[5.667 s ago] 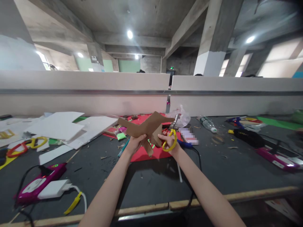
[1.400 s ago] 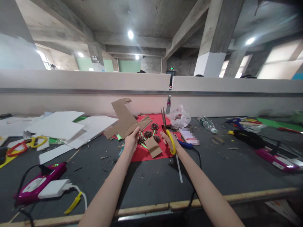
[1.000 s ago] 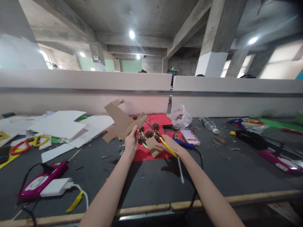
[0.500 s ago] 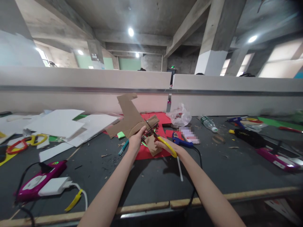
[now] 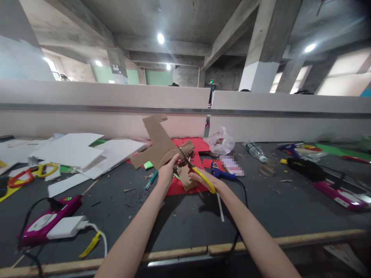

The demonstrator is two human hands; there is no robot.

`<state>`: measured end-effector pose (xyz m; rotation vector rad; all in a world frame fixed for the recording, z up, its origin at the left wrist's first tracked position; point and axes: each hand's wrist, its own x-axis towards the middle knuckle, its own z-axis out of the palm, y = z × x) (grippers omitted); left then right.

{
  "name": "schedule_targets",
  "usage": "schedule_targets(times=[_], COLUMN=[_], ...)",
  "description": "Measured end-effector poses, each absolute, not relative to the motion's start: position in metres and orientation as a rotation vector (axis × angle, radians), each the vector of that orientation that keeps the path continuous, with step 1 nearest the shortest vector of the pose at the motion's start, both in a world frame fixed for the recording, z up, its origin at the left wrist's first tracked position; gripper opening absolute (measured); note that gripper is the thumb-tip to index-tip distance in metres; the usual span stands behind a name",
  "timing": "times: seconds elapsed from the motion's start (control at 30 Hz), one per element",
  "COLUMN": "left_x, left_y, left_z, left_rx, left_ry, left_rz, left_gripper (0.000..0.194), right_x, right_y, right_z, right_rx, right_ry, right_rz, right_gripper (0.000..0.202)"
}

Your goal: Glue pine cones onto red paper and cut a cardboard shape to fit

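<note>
My left hand [image 5: 169, 169] grips the lower edge of an irregular piece of brown cardboard [image 5: 161, 143], thumb on top. My right hand [image 5: 203, 178] holds yellow-handled scissors [image 5: 206, 180], whose dark blades point up and left against the cardboard's right part. Beneath the hands lie red sheets [image 5: 178, 188], a heap of small dark pieces and a smaller brown cardboard scrap [image 5: 188, 180]. A teal pen [image 5: 151, 180] lies beside my left wrist. Just right of my right hand is a blue glue gun [image 5: 224, 174] with a black cable.
White sheets [image 5: 72, 150], red-handled scissors [image 5: 21, 178] and a magenta power strip [image 5: 49, 220] are on the left. Toward the right are a plastic bag [image 5: 220, 142], a clear bottle [image 5: 255, 151], a tape ring [image 5: 267, 170] and another magenta strip [image 5: 339, 195]. A white partition [image 5: 116, 125] stands behind.
The scissors and my right hand have shifted very slightly left. The cardboard stays in my left hand, almost unmoved.
</note>
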<state>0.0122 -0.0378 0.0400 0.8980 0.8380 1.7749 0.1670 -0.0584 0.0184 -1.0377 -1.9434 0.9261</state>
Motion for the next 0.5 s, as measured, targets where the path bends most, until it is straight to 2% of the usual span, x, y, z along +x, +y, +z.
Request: schedule_targets(times=[0.33,0.5], left_x=[0.009,-0.004], left_y=[-0.037,-0.03], left_z=[0.048,0.052], left_rx=[0.699,0.565], left_ry=[0.738,0.636], left_rz=[1.879,1.912], left_gripper=[0.02,0.01], right_x=[0.169,0.172], right_y=[-0.062,-0.058], right_z=[0.027,0.03], right_rx=[-1.121,-1.243], right_ry=[-2.088,-1.764], right_rz=[0.815,0.728], right_gripper=[0.036,0.042])
